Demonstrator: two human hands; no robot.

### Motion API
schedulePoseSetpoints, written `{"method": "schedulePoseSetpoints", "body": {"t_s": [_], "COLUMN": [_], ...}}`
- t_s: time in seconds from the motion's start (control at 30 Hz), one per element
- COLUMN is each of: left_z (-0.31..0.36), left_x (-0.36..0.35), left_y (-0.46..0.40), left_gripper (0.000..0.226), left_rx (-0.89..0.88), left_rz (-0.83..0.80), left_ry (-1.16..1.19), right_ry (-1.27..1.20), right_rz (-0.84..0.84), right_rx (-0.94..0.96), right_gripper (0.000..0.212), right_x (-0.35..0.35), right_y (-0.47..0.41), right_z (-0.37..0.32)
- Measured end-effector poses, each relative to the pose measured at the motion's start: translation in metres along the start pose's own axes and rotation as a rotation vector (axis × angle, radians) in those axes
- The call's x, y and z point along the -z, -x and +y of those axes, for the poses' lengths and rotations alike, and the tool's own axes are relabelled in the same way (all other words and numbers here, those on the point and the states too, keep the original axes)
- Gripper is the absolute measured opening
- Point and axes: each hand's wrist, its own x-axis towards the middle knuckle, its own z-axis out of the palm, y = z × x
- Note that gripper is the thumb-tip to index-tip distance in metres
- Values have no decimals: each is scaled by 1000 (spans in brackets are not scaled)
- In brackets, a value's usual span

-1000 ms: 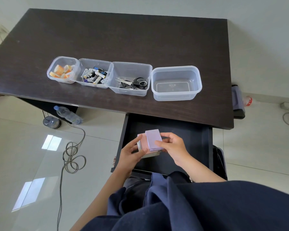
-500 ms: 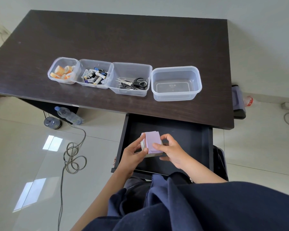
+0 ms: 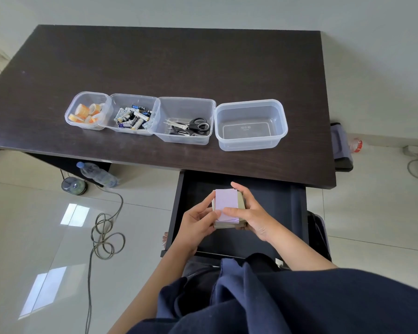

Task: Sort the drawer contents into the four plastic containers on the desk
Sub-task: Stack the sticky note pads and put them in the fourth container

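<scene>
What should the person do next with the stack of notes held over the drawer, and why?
Probably lift the notes, held by the left hand and right hand, up to the empty container at the right end. The other three already hold tape, batteries and scissors.

Four containers stand in a row on the table (image 3: 179,63): from left, one holding tape rolls (image 3: 87,113), one holding batteries (image 3: 132,115), one holding scissors (image 3: 191,126), and an empty container (image 3: 251,125) at right. Before the table, the open drawer (image 3: 275,213) juts out; above it, the left hand (image 3: 198,221) and right hand (image 3: 251,213) flank a stack of note pads (image 3: 226,204).
</scene>
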Motion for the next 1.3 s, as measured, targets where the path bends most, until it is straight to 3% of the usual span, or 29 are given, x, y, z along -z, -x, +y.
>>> {"method": "schedulePoseSetpoints", "body": {"t_s": [0.2, 0.57, 0.67, 0.77, 0.97, 1.13, 1.3], "left_z": [24, 97, 115, 128, 141, 137, 135], "left_x": [-1, -6, -2, 5, 6, 13, 19], "left_y": [-7, -49, -75, -101, -132, -142, -142], "left_gripper": [46, 47, 54, 53, 77, 77, 66], "left_rx": [-44, -215, -318, -385, -376, -370, -430], "left_rz": [-40, -60, 74, 203, 265, 179, 147], "left_ry": [-3, 9, -159, -498, -1121, -960, -892], "right_ry": [28, 30, 31, 125, 305, 425, 278], "right_rz": [-6, 147, 206, 261, 309, 343, 327], "right_rx": [71, 308, 343, 377, 247, 67, -9], "right_gripper": [66, 59, 58, 59, 60, 63, 72], "right_x": [1, 15, 26, 38, 50, 53, 43], "right_y": [5, -2, -12, -28, -75, -102, -119], "right_z": [-30, -115, -150, -179, -193, -178, -172]}}
